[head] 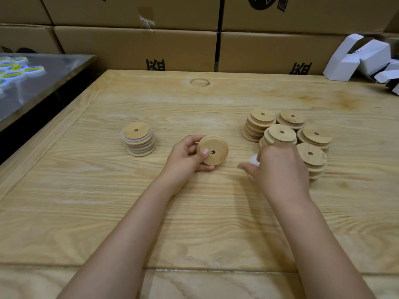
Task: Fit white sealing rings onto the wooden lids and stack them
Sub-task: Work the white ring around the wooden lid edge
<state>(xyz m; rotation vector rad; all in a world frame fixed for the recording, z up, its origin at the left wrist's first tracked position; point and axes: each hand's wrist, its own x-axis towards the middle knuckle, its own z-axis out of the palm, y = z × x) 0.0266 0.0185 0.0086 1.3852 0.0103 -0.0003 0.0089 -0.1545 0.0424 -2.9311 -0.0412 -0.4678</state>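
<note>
My left hand [185, 156] grips a round wooden lid [213, 151] with a centre hole, tilted up off the wooden table [194, 212]. My right hand [278, 167] is blurred just right of it, in front of several stacks of bare wooden lids [282, 132]. Something white [253, 159], perhaps a sealing ring, shows at its fingers; whether the fingers hold it is unclear. To the left stands a stack of lids with white rings fitted [138, 139].
Cardboard boxes [138, 46] line the table's far edge. White folded cartons [362, 57] lie at the back right. A dark metal surface [38, 83] at the left holds several small round yellow-green items [15, 70].
</note>
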